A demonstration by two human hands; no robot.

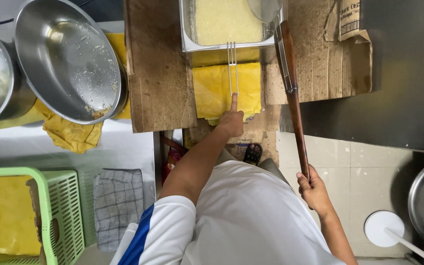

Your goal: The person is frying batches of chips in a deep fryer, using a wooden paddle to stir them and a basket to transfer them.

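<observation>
Your left hand (231, 120): forefinger out, touching the wire handle (232, 68), gripping nothing | your right hand (314, 190): clenched on the long wooden skimmer handle (295, 105) | fryer tray (188, 29): far centre.

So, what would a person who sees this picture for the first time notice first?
Probably the steel fryer tank of pale yellow oil at the top centre, with the left hand touching the wire basket handle by one fingertip. Next, the long wooden handle that the right hand grips, running up to a strainer over the oil. At upper left lies a tilted steel bowl.
</observation>
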